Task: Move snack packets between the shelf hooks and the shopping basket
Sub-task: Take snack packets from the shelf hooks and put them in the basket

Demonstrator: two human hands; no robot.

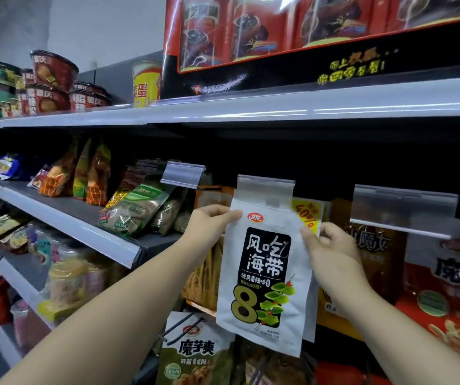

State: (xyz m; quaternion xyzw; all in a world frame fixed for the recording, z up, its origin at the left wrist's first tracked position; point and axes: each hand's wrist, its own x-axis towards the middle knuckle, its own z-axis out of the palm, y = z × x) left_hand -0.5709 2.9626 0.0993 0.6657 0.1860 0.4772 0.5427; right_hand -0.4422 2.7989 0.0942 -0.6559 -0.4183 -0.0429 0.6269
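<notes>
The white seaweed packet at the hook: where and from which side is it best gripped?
Probably by its two upper side edges, coming from the front. The white seaweed packet is flat, faces outward and hangs upright under the clear tag holder, so its top corners are free. The left hand and right hand pinch there now.

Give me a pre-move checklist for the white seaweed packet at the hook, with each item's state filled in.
1. Left hand holds the white packet at its upper left edge: ok.
2. Right hand pinches the packet's right edge: ok.
3. Packet top sits right under the clear price tag holder: ok.
4. Packet's hang hole threaded on the hook: cannot tell, the holder hides it.
5. Packet hangs straight: not ok, its bottom swings right.
6. Shopping basket within reach: cannot tell, it is out of view.
</notes>
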